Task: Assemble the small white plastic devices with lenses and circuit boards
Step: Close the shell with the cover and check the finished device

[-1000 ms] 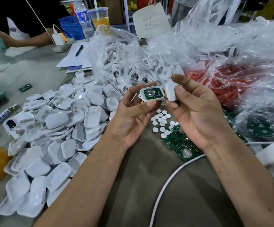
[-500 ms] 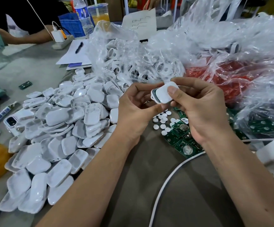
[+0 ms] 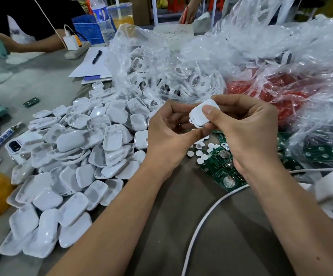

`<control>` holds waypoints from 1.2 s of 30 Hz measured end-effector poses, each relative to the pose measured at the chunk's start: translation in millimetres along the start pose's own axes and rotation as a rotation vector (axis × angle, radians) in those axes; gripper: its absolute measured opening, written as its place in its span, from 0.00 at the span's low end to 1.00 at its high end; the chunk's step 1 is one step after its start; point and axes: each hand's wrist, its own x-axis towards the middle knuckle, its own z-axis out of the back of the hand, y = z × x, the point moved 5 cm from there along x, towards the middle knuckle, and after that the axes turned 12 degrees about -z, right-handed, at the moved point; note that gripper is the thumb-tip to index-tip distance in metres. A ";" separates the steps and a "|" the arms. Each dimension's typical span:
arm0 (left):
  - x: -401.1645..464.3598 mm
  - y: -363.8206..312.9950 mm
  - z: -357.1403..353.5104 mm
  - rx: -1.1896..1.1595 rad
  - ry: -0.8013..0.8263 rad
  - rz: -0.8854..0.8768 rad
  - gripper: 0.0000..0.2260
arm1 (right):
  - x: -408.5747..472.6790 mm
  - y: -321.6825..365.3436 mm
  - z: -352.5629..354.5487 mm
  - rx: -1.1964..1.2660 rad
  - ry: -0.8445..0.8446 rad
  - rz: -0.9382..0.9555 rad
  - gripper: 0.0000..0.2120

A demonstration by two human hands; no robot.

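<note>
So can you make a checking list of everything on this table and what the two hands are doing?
Surface: grey table, crowded.
Job's things: white device held above the table; pile of white shells to its left; green circuit boards and small white discs underneath.
Clutter: clear bags, pen on paper, phone.
Grippers: left hand and right hand both pinch the device, right thumb on its cover.
Cables: white cable crossing near the right forearm.
Surroundings: another person's arm, bottle, cup of orange drink.
</note>
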 end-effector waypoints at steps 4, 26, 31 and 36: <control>-0.3 0.5 1.1 0.014 0.002 0.007 0.20 | -0.4 0.6 0.2 -0.042 -0.009 0.024 0.10; 0.9 0.6 4.0 0.027 0.000 -0.019 0.19 | 3.6 -12.6 -0.5 -0.122 0.094 -0.156 0.07; -0.4 0.7 2.9 0.085 0.024 -0.008 0.20 | 5.8 -14.2 1.2 -0.100 0.098 -0.195 0.07; -2.7 9.2 5.9 0.067 -0.026 0.142 0.20 | 7.3 -14.5 3.4 -0.100 0.049 -0.160 0.09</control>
